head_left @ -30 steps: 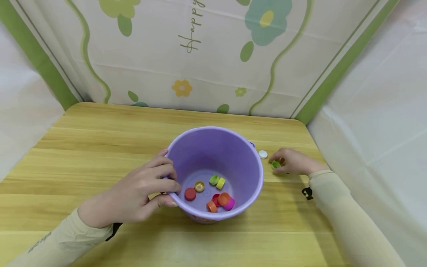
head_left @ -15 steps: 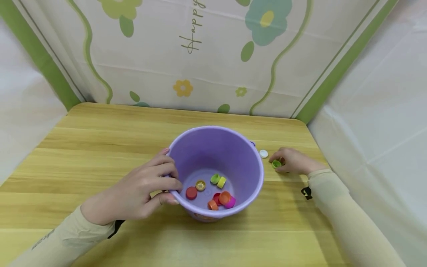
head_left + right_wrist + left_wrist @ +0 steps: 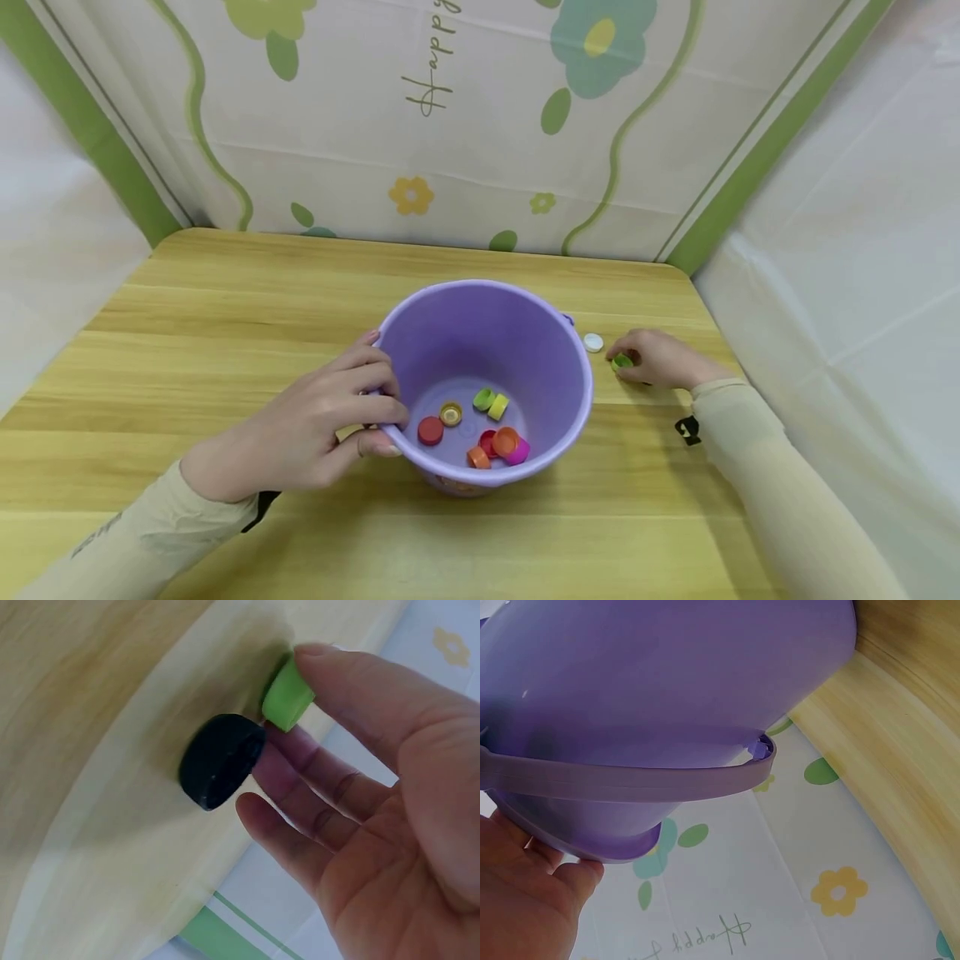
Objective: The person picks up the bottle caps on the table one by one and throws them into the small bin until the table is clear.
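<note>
My left hand (image 3: 322, 425) grips the near-left rim of a purple bucket (image 3: 480, 333), thumb outside and fingers over the edge. On the bucket's floor lie several bottle caps, among them a red cap (image 3: 431, 430), a gold cap (image 3: 451, 414), a yellow cap (image 3: 498, 407) and an orange cap (image 3: 478, 457). To the right of the bucket, my right hand (image 3: 660, 358) pinches a light green bottle cap (image 3: 289, 697) between thumb and fingers, low over the table. A black cap (image 3: 217, 761) sits beside the fingertips in the right wrist view, hidden behind the hand in the head view.
A white cap (image 3: 593, 342) lies between the bucket and the right hand. The bucket's purple handle (image 3: 630, 784) hangs down its outside. Behind the wooden table (image 3: 262, 292) rises a white cloth (image 3: 487, 150) printed with flowers, and a plain white sheet stands at the right.
Almost nothing moves. The right hand stays at the green cap, its fingers shifting slightly around it, and the left hand keeps its grip on the bucket.
</note>
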Demonstrator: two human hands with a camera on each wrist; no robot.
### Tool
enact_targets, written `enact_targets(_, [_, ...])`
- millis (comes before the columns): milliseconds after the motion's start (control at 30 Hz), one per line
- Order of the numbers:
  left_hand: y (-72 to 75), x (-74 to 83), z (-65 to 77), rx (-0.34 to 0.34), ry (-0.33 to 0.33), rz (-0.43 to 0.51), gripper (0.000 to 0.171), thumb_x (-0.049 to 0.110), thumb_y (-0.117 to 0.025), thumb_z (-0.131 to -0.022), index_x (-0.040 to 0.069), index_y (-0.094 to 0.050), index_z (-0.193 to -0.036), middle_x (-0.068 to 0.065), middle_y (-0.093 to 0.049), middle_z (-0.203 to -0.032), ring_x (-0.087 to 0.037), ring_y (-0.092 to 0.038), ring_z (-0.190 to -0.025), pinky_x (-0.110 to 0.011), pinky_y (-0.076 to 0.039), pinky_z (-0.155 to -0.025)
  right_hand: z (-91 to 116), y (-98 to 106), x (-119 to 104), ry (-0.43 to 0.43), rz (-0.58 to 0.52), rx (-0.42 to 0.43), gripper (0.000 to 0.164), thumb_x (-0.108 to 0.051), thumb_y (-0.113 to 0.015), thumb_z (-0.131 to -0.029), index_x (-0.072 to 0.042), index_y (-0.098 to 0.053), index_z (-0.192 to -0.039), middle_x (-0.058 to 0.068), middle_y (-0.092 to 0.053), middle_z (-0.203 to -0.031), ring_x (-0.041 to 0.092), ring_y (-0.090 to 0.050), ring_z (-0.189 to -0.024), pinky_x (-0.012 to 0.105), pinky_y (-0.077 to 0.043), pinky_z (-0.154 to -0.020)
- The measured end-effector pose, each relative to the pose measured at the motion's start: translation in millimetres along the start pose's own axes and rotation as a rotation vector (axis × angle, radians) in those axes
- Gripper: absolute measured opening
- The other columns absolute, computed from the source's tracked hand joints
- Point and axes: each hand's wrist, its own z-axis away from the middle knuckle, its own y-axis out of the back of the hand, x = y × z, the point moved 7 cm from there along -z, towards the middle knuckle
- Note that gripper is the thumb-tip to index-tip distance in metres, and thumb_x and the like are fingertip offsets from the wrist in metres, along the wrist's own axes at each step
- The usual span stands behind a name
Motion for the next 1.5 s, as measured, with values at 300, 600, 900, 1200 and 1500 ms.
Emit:
enact_targets(300, [0.7,-0.3,-0.3,-0.001,-0.002,0.008,0.03,0.039,-0.05,-0.102,0.016,-0.067,-0.096,0.004,-0.054,-0.091,-0.019,-0.05,-0.097,-0.056,-0.024,-0.115,8.3,26.3,-9.1,0.01,0.033,0.084,0.028,-0.004,-0.072,-0.084,-0.001,-0.071,-0.112,0.003,-0.06,-0.087,0.017,-0.054,-0.075,0.035,-0.049,-0.068])
enact_targets(600, [1.9,-0.3,1.0,0.001,0.005,0.01,0.03,0.04,-0.049,-0.102,0.016,-0.067,-0.096,0.005,-0.054,-0.091,-0.018,-0.05,-0.097,-0.056,-0.023,-0.116,21.6,65.5,-40.9,0.043,0.095,0.182,0.027,-0.007,-0.072,-0.09,0.0,-0.071,-0.116,0.009,-0.068,-0.101,0.018,-0.06,-0.08,0.037,-0.053,-0.07])
enact_targets(900, [2.2,-0.2,1.8,0.002,0.006,0.012,0.03,0.04,-0.05,-0.102,0.016,-0.067,-0.096,0.005,-0.054,-0.092,-0.018,-0.05,-0.097,-0.056,-0.024,-0.116,34.9,95.3,-89.9,0.174,0.142,0.283,0.029,-0.007,-0.071,-0.09,-0.001,-0.069,-0.119,0.009,-0.067,-0.105,0.019,-0.06,-0.082,0.037,-0.051,-0.068])
enact_targets(1200, [1.7,0.1,1.5,0.002,0.004,0.013,0.03,0.04,-0.05,-0.102,0.016,-0.067,-0.095,0.005,-0.054,-0.091,-0.018,-0.05,-0.097,-0.056,-0.024,-0.116,49.0,118.7,-137.3,0.331,0.219,0.444,0.034,0.002,-0.075,-0.081,-0.003,-0.072,-0.115,0.007,-0.065,-0.102,0.023,-0.063,-0.087,0.039,-0.054,-0.072])
enact_targets(1500, [1.4,-0.1,1.1,0.002,0.003,0.011,0.03,0.039,-0.05,-0.102,0.016,-0.067,-0.096,0.005,-0.054,-0.091,-0.018,-0.05,-0.097,-0.055,-0.024,-0.116,58.1,135.7,-174.8,0.496,0.211,0.51,0.038,0.002,-0.078,-0.078,-0.004,-0.072,-0.114,0.01,-0.065,-0.103,0.025,-0.065,-0.085,0.039,-0.055,-0.066])
